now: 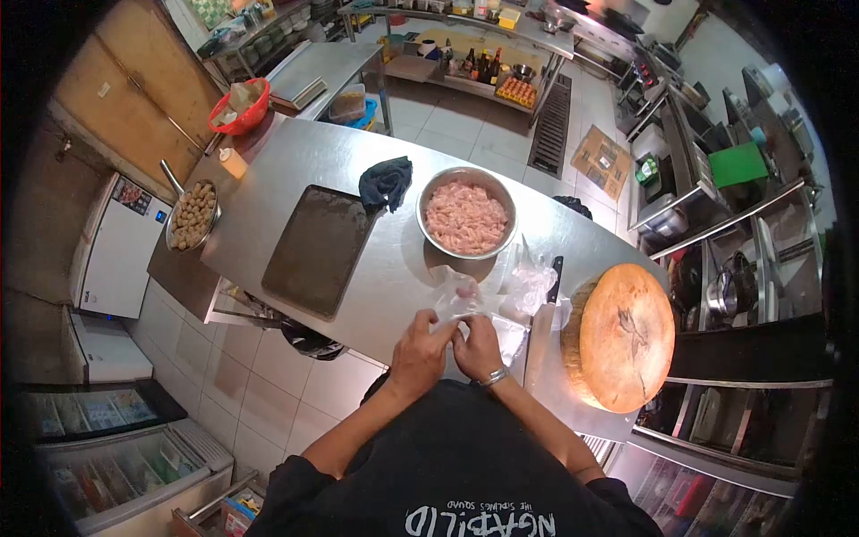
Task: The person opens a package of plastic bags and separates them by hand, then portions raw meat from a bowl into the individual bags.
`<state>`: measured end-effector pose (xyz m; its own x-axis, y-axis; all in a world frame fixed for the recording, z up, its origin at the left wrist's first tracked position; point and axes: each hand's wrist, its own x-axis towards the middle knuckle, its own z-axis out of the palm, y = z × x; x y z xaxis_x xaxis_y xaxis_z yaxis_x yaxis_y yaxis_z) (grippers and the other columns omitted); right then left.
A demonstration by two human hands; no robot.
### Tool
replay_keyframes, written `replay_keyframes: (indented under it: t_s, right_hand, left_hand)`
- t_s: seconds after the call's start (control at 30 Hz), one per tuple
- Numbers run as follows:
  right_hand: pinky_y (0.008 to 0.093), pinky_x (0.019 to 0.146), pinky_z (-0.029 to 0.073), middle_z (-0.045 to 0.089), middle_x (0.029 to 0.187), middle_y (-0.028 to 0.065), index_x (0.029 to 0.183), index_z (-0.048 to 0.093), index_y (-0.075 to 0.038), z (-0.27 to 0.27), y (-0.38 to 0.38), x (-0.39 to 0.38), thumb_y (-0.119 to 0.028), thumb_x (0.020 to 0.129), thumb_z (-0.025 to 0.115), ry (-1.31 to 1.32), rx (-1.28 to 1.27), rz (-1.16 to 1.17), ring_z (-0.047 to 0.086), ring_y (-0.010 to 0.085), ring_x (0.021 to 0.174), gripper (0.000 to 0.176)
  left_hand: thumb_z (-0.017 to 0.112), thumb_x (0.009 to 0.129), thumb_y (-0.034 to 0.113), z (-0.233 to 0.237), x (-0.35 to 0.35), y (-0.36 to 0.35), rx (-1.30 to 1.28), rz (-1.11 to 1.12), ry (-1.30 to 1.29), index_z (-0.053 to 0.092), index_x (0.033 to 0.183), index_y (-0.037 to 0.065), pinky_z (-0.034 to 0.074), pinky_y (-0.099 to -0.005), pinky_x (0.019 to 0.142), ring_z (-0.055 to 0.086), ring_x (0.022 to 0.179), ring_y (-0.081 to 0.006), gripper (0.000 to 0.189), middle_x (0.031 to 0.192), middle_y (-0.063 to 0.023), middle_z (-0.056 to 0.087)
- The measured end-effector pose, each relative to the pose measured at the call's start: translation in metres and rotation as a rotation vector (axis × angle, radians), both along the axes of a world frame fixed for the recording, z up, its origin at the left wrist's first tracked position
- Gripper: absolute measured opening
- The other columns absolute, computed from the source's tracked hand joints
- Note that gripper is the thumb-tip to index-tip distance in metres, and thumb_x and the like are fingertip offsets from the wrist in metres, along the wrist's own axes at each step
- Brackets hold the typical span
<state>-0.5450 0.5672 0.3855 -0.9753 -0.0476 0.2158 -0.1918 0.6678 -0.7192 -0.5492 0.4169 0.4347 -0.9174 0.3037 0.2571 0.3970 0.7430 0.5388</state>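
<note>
Over the steel table's near edge, my left hand (420, 354) and my right hand (478, 347) are close together. Both have their fingers closed on the top of a clear plastic bag (456, 292) with a small pink piece inside. Beyond the bag stands a metal bowl (423, 224) full of cut pink meat (465, 217). More clear plastic bags (530, 280) lie right of the bowl, beside a knife (540, 336) with a black handle. A silver bracelet is on my right wrist.
A thick round wooden chopping block (626, 338) stands at the right. Left of the bowl are a dark cloth (386, 184) and a flat dark tray (318, 251). Farther left sit a pan of small brown balls (193, 217), a squeeze bottle (233, 163) and a red basket (242, 125).
</note>
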Motion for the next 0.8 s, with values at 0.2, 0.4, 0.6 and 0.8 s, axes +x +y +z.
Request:
replay_keyframes:
  t_s: [0.2,0.4,0.6,0.8]
  right_hand:
    - [0.0307,0.094,0.051,0.06,0.133,0.0151,0.132,0.054,0.006,-0.011,0.007,-0.008,0.01,0.089,0.058,-0.186,-1.097,-0.261,0.06,0.0147,0.114,0.043]
    - [0.0294,0.074,0.054,0.072,0.097,0.0098,0.101,0.069,0.004,0.02,0.008,0.007,-0.011,0.084,0.076,-0.425,-0.739,-0.012,0.066,0.0136,0.078,0.024]
    - [0.0349,0.068,0.054,0.067,0.085,0.0132,0.102,0.06,-0.002,0.081,0.016,-0.01,-0.007,0.074,0.082,0.192,-0.096,-0.043,0.068,0.0275,0.077,0.035]
    - [0.0378,0.072,0.054,0.067,0.089,0.0139,0.096,0.061,-0.004,0.065,0.016,-0.009,0.001,0.072,0.074,0.145,-0.133,-0.072,0.067,0.0311,0.083,0.028]
  left_hand:
    - [0.066,0.076,0.002,-0.003,0.005,0.006,0.11,-0.227,0.14,0.064,0.104,0.004,0.054,-0.0382,0.071,0.064,0.081,-0.0275,0.029,0.101,-0.0132,0.061]
    - [0.057,0.075,-0.009,0.001,-0.02,-0.008,0.32,0.041,0.202,0.057,0.097,0.0,0.052,-0.0396,0.068,0.063,0.077,-0.0313,0.024,0.093,-0.0149,0.061]
    - [0.062,0.074,-0.007,-0.001,-0.018,-0.023,0.406,0.024,0.165,0.056,0.1,0.002,0.051,-0.0379,0.065,0.062,0.077,-0.0289,0.028,0.092,-0.0143,0.061]
    - [0.069,0.077,-0.004,0.018,-0.011,-0.014,0.279,0.131,0.233,0.055,0.095,0.003,0.052,-0.0369,0.06,0.065,0.072,-0.0255,0.024,0.088,-0.0108,0.063]
